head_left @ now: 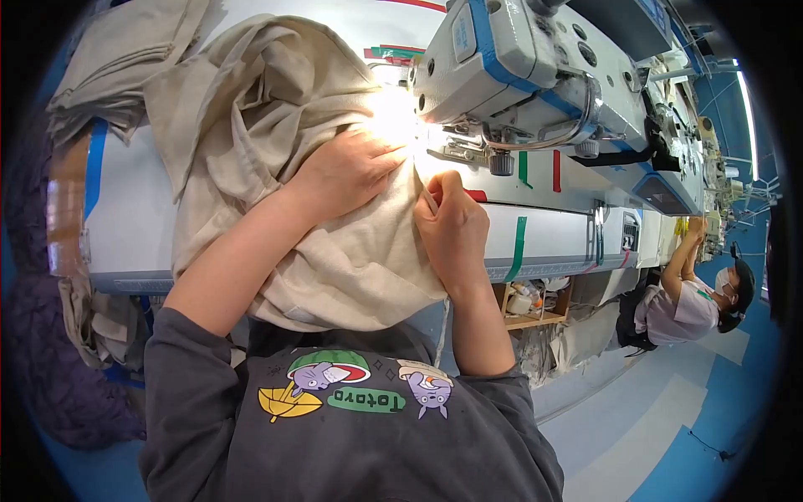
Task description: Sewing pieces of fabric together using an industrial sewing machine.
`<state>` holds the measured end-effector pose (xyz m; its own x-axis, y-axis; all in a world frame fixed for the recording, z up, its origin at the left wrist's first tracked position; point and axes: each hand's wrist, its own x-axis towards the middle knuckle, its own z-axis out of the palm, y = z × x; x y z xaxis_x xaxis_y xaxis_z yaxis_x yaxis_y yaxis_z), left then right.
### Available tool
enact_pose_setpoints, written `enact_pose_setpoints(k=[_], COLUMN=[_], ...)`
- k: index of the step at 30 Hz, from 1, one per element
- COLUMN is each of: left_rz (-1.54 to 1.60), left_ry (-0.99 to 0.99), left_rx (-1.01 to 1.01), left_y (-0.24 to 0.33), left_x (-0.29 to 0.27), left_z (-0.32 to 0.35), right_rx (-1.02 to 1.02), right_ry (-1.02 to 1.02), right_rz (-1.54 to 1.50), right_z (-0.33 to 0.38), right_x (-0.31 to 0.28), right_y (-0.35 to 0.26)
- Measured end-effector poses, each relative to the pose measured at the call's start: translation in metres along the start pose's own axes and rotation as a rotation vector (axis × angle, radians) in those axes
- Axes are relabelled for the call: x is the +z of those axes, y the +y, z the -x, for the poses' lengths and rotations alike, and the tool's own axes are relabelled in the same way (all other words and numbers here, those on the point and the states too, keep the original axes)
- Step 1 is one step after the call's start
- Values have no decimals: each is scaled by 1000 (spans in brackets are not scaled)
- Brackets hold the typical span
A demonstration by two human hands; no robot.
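A large piece of beige cloth (276, 117) lies bunched over a white sewing table (134, 217) and hangs off its near edge. My left hand (347, 171) presses flat on the cloth just left of the needle area. My right hand (452, 226) pinches the cloth's right edge between thumb and fingers, close to the presser foot (456, 151). The white and blue sewing machine (535, 67) stands over that spot, and its lamp glares on the fabric so the needle is hard to see.
A folded stack of the same beige cloth (117, 58) sits at the table's far left. Green and red tape marks (519, 243) run across the tabletop. A wooden shelf (531, 309) hangs under the table. Another person (694, 301) works at a station to the right, beyond a blue floor.
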<state>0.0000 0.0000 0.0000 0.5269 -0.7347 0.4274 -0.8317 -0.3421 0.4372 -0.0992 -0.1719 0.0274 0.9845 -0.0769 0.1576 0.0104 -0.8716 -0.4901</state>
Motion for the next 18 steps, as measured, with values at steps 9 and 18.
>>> enact_pose_setpoints(k=[9, 18], left_rz=[-37, -1], left_ry=[-11, -5], left_rx=[5, -51], left_y=[2, -2], left_x=[-3, -5], left_z=[-3, -10], right_rx=[71, 52], right_ry=[-2, 63], right_rz=[-27, -30], right_z=[14, 9], right_x=[-1, 0], right_y=[-6, 0])
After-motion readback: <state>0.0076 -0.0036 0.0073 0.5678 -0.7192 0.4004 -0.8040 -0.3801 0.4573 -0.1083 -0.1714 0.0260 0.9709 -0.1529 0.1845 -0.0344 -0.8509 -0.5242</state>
